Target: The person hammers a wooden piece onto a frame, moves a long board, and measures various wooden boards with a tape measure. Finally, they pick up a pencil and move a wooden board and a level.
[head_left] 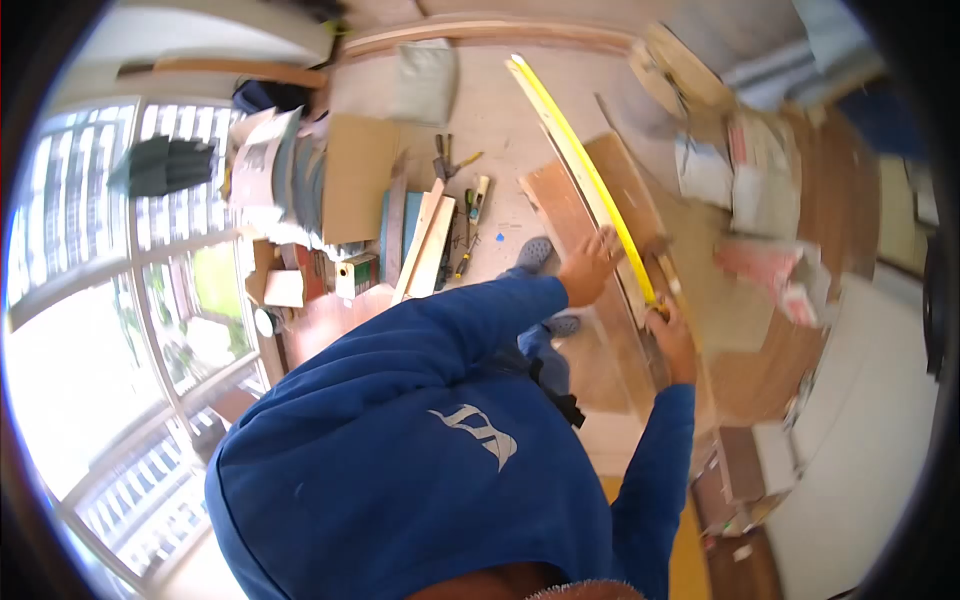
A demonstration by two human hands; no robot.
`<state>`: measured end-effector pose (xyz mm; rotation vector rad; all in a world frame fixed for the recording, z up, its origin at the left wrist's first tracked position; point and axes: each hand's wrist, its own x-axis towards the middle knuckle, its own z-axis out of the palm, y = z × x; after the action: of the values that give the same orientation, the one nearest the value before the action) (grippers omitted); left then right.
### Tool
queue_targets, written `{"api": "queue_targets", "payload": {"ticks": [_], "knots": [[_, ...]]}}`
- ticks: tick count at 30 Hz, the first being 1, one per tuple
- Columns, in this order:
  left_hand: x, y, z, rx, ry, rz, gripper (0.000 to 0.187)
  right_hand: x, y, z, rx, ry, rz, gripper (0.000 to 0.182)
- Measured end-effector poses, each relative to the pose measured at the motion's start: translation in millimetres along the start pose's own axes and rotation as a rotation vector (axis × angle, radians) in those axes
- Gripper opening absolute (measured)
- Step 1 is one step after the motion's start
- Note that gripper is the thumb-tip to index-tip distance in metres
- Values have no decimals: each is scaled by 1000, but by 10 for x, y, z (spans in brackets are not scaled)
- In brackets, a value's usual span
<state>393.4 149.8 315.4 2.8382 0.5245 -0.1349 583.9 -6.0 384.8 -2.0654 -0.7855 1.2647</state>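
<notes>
A yellow tape measure (590, 165) is drawn out along a long, narrow wooden strip (560, 143). My right hand (676, 340) is closed around the near end of the tape, its case mostly hidden by the fingers. Flat on the wood beside the blade lies my left hand (590, 268), fingers stretched out. Brown wooden boards (560, 200) lie beneath the strip.
Hand tools, including pliers (441, 160) and a screwdriver (464, 262), lie on the floor near stacked wood strips (418, 240). A cardboard sheet (358, 178) stands at left, by the windows. Paper bags (765, 165) and a small cabinet (735, 475) are on the right.
</notes>
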Motion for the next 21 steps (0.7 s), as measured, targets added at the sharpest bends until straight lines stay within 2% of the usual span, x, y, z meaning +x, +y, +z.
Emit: {"api": "queue_targets", "payload": {"ticks": [1, 2, 3, 4, 5, 6, 8, 10, 12, 13, 14, 15, 16, 19, 21], "knots": [[56, -7, 118, 3, -14, 58, 67, -99, 138, -10, 114, -1, -19, 46], [124, -39, 568, 125, -191, -13, 61, -202, 17, -64, 175, -18, -14, 45], [119, -1, 641, 255, -74, -47, 61, -321, 279, -122, 116, 30, -82, 51], [157, -16, 673, 114, 75, -5, 64, -485, 371, -216, 41, 61, -94, 55], [135, 104, 494, 171, -104, -2, 67, -686, 471, -372, 109, 49, 46, 52], [196, 185, 89, 5, -57, -100, 71, -858, 561, -405, 198, 11, 138, 50], [272, 314, -116, -66, -109, -162, 67, -1273, 947, -602, 209, 41, 179, 51], [237, 395, -86, -74, -150, -201, 65, -1702, 1302, -842, 209, 43, 191, 51], [255, 406, 125, 2, -45, -228, 65, -2204, 1583, -1104, 291, 15, 504, 52], [264, 424, 123, 57, -54, -181, 68, -2375, 1729, -1124, 303, 26, 514, 52], [242, 179, 626, 47, 120, -166, 73, -2595, 1917, -1219, 172, 73, 450, 52], [235, 169, 716, 14, 176, -185, 76, -2919, 2150, -1372, 35, 133, 405, 51], [275, 83, 812, 26, 173, -125, 78, -3233, 2423, -1510, 45, 170, 451, 51], [263, 508, 404, -90, 142, -264, 80, -3742, 3305, -1745, 12, 144, 300, 54], [305, 461, 488, -65, 137, -272, 81, -3925, 3682, -1749, 56, 165, 344, 50]]}}
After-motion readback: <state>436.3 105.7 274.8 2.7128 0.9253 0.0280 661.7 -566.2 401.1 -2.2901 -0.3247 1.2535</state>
